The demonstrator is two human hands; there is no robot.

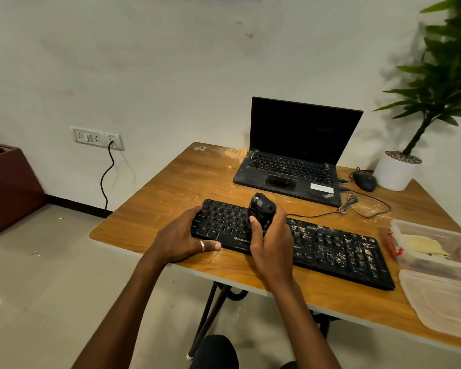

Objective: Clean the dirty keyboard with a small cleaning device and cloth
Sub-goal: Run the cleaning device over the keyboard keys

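A black keyboard (338,251) lies across the wooden table (186,182). Its left part looks clean, while pale crumbs cover its middle and right keys. My left hand (186,238) grips the keyboard's left end, thumb along the front edge. My right hand (272,243) holds a small black cleaning device (261,211) upright over the keyboard's middle, its lower end hidden behind my fingers. A yellowish cloth (423,247) lies inside a clear plastic box (405,230) at the right.
An open black laptop (290,166) stands behind the keyboard, with a black mouse (365,181) and its cable (367,206) to its right. A potted plant (399,169) sits at the far right corner. The box's clear lid (442,299) lies near the front right edge.
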